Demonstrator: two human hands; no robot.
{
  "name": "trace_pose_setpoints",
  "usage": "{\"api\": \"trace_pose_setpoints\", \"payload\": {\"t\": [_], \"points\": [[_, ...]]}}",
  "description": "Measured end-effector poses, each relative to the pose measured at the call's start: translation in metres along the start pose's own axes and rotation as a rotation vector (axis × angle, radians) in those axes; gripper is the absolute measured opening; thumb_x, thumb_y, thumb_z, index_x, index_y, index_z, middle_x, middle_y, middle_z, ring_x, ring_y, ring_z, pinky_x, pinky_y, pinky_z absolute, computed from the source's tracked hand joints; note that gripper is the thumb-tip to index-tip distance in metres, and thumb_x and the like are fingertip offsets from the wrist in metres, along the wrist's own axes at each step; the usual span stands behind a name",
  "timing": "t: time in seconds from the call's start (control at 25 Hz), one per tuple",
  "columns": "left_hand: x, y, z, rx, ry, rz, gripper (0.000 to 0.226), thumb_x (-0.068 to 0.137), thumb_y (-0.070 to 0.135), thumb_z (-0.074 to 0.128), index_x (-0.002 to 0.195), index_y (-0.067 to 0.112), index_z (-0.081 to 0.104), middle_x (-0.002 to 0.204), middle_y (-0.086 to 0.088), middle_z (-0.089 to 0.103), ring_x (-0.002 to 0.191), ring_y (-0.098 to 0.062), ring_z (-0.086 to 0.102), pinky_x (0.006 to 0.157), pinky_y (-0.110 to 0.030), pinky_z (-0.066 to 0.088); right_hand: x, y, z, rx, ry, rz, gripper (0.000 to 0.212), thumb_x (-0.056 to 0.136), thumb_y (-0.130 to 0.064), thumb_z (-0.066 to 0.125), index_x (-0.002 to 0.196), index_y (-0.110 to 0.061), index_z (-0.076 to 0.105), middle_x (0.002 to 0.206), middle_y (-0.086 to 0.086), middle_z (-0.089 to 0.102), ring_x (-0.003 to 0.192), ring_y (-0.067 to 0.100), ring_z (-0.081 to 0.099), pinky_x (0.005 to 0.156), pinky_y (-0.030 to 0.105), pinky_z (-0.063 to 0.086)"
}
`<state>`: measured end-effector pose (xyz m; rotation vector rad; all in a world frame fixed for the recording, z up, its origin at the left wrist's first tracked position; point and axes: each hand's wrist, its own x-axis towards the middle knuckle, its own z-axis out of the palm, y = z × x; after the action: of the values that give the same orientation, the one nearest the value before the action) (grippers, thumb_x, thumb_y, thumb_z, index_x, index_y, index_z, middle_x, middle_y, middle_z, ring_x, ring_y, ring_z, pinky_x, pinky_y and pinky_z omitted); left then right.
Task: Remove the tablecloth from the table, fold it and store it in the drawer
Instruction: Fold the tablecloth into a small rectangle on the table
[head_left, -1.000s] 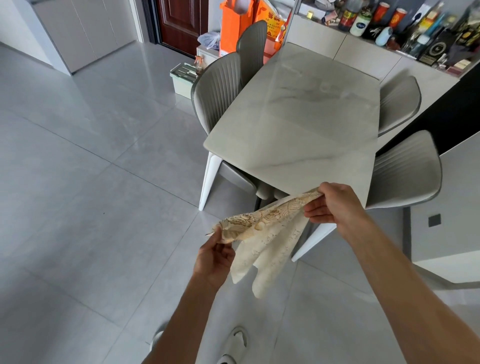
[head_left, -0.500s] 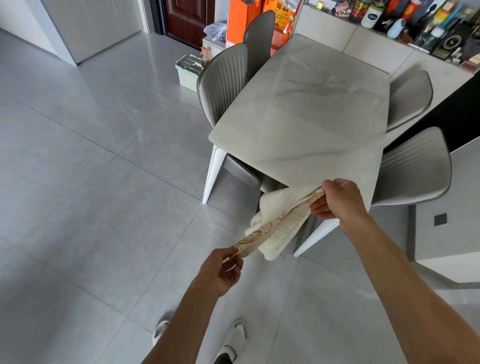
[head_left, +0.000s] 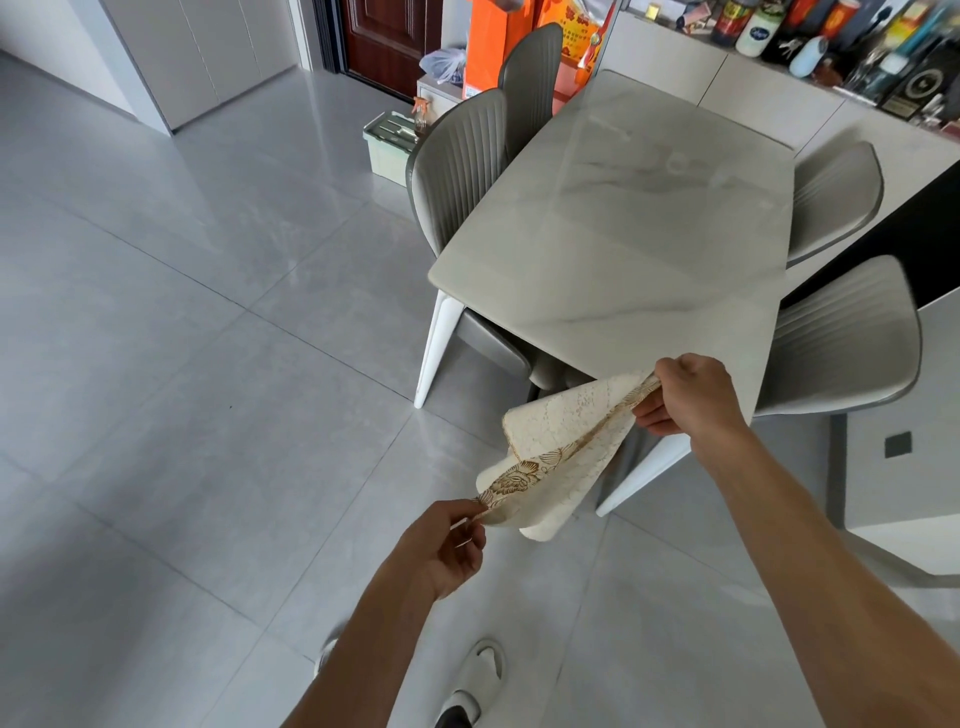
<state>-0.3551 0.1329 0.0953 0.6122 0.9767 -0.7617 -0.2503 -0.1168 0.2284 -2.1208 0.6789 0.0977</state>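
Stretching between both hands, the tablecloth (head_left: 558, 457) hangs in the air just off the near end of the worktop (head_left: 623, 218), clear of its marble-look surface. The cloth is cream lace with a brown flower border and is already folded into a narrow band, one loose flap drooping below the taut edge. The left hand (head_left: 444, 545) pinches the lower end of the band between thumb and fingertips, well out from the worktop over the grey tiled floor (head_left: 156, 364). The right hand (head_left: 688, 392) has its fingers curled round the upper end, right at the worktop's near edge. How many layers the fold has is hard to tell from this angle. Four grey chairs (head_left: 460, 166) are tucked in along the worktop's two long sides. Beyond its far end a sideboard (head_left: 675, 73) carries bottles and boxes, and orange bags (head_left: 485, 47) stand beside a dark door (head_left: 384, 41). White slippers (head_left: 478, 675) show below the arms.
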Motion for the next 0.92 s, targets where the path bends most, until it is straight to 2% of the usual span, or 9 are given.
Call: {"api": "trace_pose_setpoints", "payload": {"t": [0.2, 0.32, 0.44, 0.52, 0.6, 0.68, 0.76, 0.84, 0.92], "points": [[-0.005, -0.001, -0.008, 0.025, -0.032, 0.009, 0.025, 0.055, 0.002, 0.074, 0.079, 0.004, 0.070, 0.057, -0.003, 0.058, 0.045, -0.013, 0.054, 0.038, -0.019, 0.038, 0.001, 0.003, 0.001, 0.000, -0.009, -0.001, 0.027, 0.091, -0.019, 0.042, 0.088, 0.000, 0.060, 0.055, 0.011, 0.070, 0.053, 0.029, 0.071, 0.048, 0.030, 0.054], [-0.006, -0.002, -0.010, 0.149, 0.040, 0.097, 0.009, 0.072, 0.001, 0.073, 0.080, 0.001, 0.069, 0.054, -0.005, 0.055, 0.043, -0.013, 0.050, 0.037, -0.020, 0.039, 0.001, 0.003, 0.003, -0.007, -0.010, -0.010, 0.026, 0.092, -0.019, 0.042, 0.085, -0.001, 0.060, 0.055, 0.011, 0.070, 0.054, 0.030, 0.071, 0.050, 0.031, 0.055], [-0.010, -0.003, -0.007, 0.396, 0.083, 0.257, 0.011, 0.076, 0.001, 0.071, 0.087, 0.002, 0.074, 0.053, -0.006, 0.058, 0.044, -0.014, 0.053, 0.041, -0.021, 0.041, 0.001, 0.004, 0.003, -0.008, -0.008, -0.016, 0.025, 0.092, -0.019, 0.043, 0.083, -0.003, 0.059, 0.054, 0.011, 0.070, 0.053, 0.030, 0.071, 0.050, 0.032, 0.055], [-0.015, -0.002, -0.005, 0.535, 0.107, 0.402, 0.011, 0.076, 0.001, 0.069, 0.082, 0.006, 0.077, 0.056, -0.008, 0.060, 0.046, -0.015, 0.054, 0.045, -0.023, 0.041, 0.001, 0.004, 0.003, -0.006, -0.008, -0.015, 0.024, 0.091, -0.019, 0.043, 0.081, -0.004, 0.059, 0.054, 0.012, 0.070, 0.052, 0.029, 0.071, 0.049, 0.031, 0.055], [-0.019, -0.001, -0.006, 0.477, 0.003, 0.507, 0.018, 0.076, 0.003, 0.064, 0.083, 0.008, 0.079, 0.064, -0.010, 0.063, 0.054, -0.016, 0.056, 0.052, -0.025, 0.045, 0.000, 0.003, 0.002, 0.000, -0.003, -0.013, 0.025, 0.092, -0.020, 0.043, 0.081, -0.004, 0.059, 0.058, 0.015, 0.071, 0.052, 0.028, 0.071, 0.049, 0.031, 0.055], [-0.021, -0.001, -0.007, 0.517, -0.139, 0.582, 0.032, 0.070, 0.005, 0.065, 0.097, 0.017, 0.078, 0.075, -0.005, 0.064, 0.063, -0.014, 0.056, 0.059, -0.024, 0.048, 0.001, 0.003, 0.000, 0.002, 0.005, -0.011, 0.026, 0.092, -0.021, 0.044, 0.081, -0.003, 0.059, 0.061, 0.017, 0.071, 0.052, 0.027, 0.071, 0.049, 0.032, 0.057], [-0.015, -0.008, -0.006, 0.891, -0.074, 0.721, 0.047, 0.065, 0.007, 0.075, 0.108, 0.027, 0.071, 0.085, 0.000, 0.060, 0.069, -0.008, 0.055, 0.063, -0.017, 0.048, 0.000, 0.001, -0.002, 0.003, 0.003, -0.018, 0.026, 0.093, -0.022, 0.045, 0.082, -0.003, 0.060, 0.061, 0.015, 0.071, 0.052, 0.027, 0.071, 0.051, 0.034, 0.058], [-0.007, -0.017, 0.001, 1.101, 0.039, 0.912, 0.037, 0.068, 0.011, 0.083, 0.101, 0.023, 0.071, 0.088, 0.004, 0.062, 0.071, 0.000, 0.057, 0.062, -0.011, 0.045, -0.001, -0.001, -0.003, 0.013, 0.003, -0.027, 0.026, 0.093, -0.022, 0.045, 0.081, -0.003, 0.059, 0.060, 0.015, 0.071, 0.053, 0.028, 0.072, 0.053, 0.037, 0.060], [-0.003, -0.024, 0.008, 1.094, 0.087, 1.034, 0.015, 0.074, 0.017, 0.081, 0.084, 0.021, 0.070, 0.081, 0.009, 0.065, 0.066, 0.002, 0.057, 0.057, -0.011, 0.041, -0.002, -0.003, -0.006, 0.024, 0.009, -0.037, 0.025, 0.092, -0.021, 0.044, 0.081, -0.003, 0.059, 0.057, 0.014, 0.070, 0.053, 0.029, 0.071, 0.052, 0.036, 0.059]]}}
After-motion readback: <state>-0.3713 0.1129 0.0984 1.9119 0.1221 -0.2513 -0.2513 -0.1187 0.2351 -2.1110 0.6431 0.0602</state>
